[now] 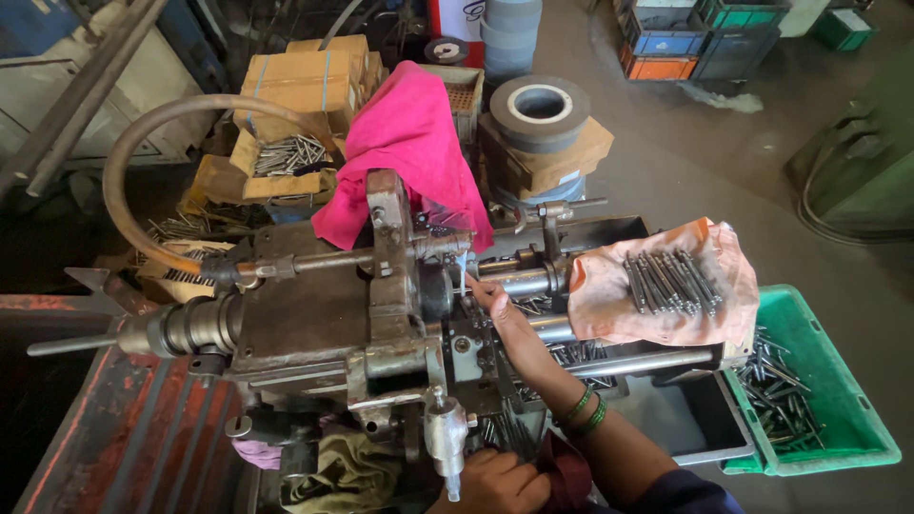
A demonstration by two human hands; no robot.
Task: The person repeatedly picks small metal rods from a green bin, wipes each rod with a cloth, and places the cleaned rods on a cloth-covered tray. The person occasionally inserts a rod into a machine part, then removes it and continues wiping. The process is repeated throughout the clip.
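Reaching into the grimy grinding machine [324, 314], the right hand [495, 309] pinches a thin metal pin [464, 271] at the wheel gap, while the left hand [490, 481] grips the lever handle [446, 443] at the near edge. Judging by the piles, many pins [671, 281] wait on the orange cloth [609, 305]; others fill the green crate [838, 419].

Right hand [490, 295] at frame centre reaches into grinding machine [314, 314]; left hand [495, 481] at bottom grips lever handle [446, 440].
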